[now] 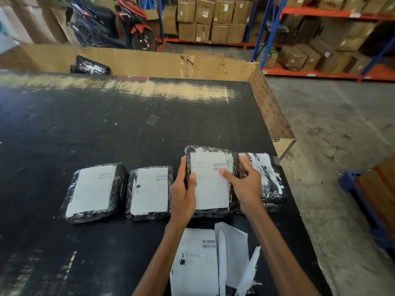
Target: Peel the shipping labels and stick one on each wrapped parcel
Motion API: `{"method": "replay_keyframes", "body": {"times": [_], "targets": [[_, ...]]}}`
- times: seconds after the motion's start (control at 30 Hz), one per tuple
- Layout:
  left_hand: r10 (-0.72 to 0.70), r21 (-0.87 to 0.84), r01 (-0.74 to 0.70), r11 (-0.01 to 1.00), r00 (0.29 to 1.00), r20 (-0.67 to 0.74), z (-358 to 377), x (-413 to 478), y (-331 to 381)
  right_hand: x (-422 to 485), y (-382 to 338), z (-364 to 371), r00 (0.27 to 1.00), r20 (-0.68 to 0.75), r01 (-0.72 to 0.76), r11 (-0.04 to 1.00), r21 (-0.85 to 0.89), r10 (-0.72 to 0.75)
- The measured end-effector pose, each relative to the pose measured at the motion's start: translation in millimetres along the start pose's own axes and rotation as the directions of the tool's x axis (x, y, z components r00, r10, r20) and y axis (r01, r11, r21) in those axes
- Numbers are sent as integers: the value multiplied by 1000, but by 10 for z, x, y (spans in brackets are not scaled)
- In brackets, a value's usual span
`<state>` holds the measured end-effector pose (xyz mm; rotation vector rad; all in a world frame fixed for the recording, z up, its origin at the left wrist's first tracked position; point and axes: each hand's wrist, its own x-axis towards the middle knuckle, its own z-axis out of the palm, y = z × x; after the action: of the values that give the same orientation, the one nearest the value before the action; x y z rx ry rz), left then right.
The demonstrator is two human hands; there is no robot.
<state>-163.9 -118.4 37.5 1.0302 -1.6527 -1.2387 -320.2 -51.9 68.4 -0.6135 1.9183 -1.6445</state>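
A row of black plastic-wrapped parcels lies on the black table [106, 124]. The left parcel [94, 192] and the second parcel [149, 193] each carry a white label. My left hand [183, 193] and my right hand [245, 186] grip the third parcel [211, 180] by its sides, thumbs pressed on the white label [210, 182] on top of it. A fourth parcel [267, 178] lies at its right, partly hidden, with white patches on its wrap. A printed label sheet [194, 261] and peeled white backing papers [235, 257] lie between my forearms at the near edge.
More black parcels [89, 66] sit in a large cardboard bin [149, 63] behind the table. A scrap of clear tape [151, 120] lies mid-table. The table's right edge [295, 199] drops to concrete floor. Shelves of cartons and a parked scooter [136, 24] stand behind.
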Motion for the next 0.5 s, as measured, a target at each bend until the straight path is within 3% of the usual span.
{"method": "replay_keyframes", "body": {"times": [0.27, 0.4, 0.5], "targets": [[9, -65, -11, 998, 999, -40, -39, 18, 194, -114, -95, -28, 988, 146, 40, 999, 22, -42], [-26, -137, 16, 990, 997, -68, -243, 102, 343, -196, -299, 33, 946, 307, 112, 993, -21, -101], [-22, -103, 14, 995, 997, -77, -527, 240, 410, -232, -375, 284, 931, 347, 135, 990, -48, -111]]}}
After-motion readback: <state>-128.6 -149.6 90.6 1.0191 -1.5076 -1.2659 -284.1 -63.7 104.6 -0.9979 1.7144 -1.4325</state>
